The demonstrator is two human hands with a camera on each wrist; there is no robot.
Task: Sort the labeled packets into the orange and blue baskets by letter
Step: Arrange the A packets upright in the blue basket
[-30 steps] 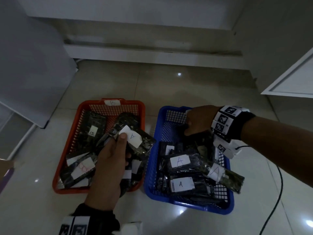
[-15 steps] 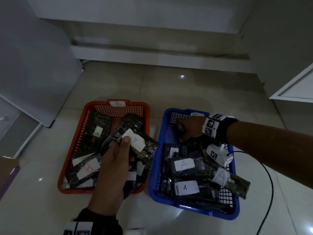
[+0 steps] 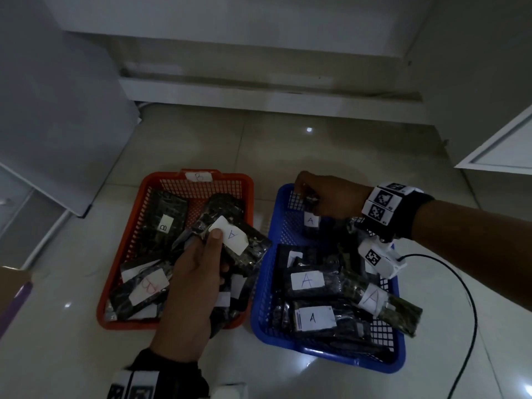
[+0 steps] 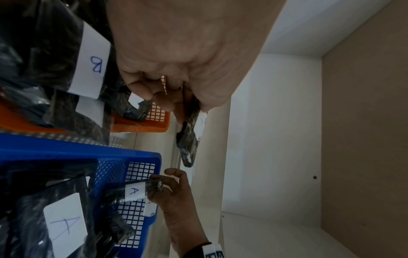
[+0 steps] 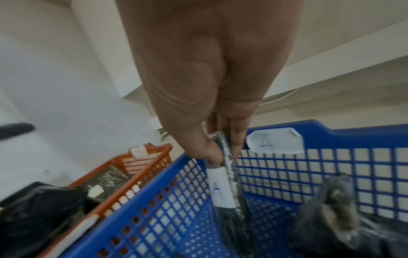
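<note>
- Packets of dark, glossy, crinkled plastic, each with a white paper label bearing a handwritten letter, fill both baskets; two are in the person's hands.
- Right hand (image 3: 331, 197), upper centre-right of the head view, pinches the top edge of a packet marked A (image 3: 310, 223) between thumb and fingertips (image 5: 212, 151); the packet hangs upright, edge-on in the right wrist view, just inside the far end of the blue basket (image 3: 264, 298).
- Left hand (image 3: 193, 286), lower centre of the head view, grips a second packet labelled A (image 3: 233, 240) over the right part of the orange basket (image 3: 126, 254); the thumb presses on the upper corner of its white label, and the fingers curl beneath it.
- That packet lies tilted, its right end reaching over the orange basket's right rim toward the blue one.
- Orange basket, centre-left: a packet marked B (image 3: 165, 223) lies upright at its far left, and another with a red B (image 3: 144, 286) lies slanted at its near left; a white tag sits on the far rim.
- Blue basket, centre-right, just beside the orange one: packets marked A are stacked in its near half, one (image 3: 385, 306) poking over the right rim; a white tag marked A (image 5: 273, 142) is on the far wall.
- Both baskets rest on a pale glossy tiled floor (image 3: 288, 148); a black cable (image 3: 466, 298) curves along the right side of the frame.
</note>
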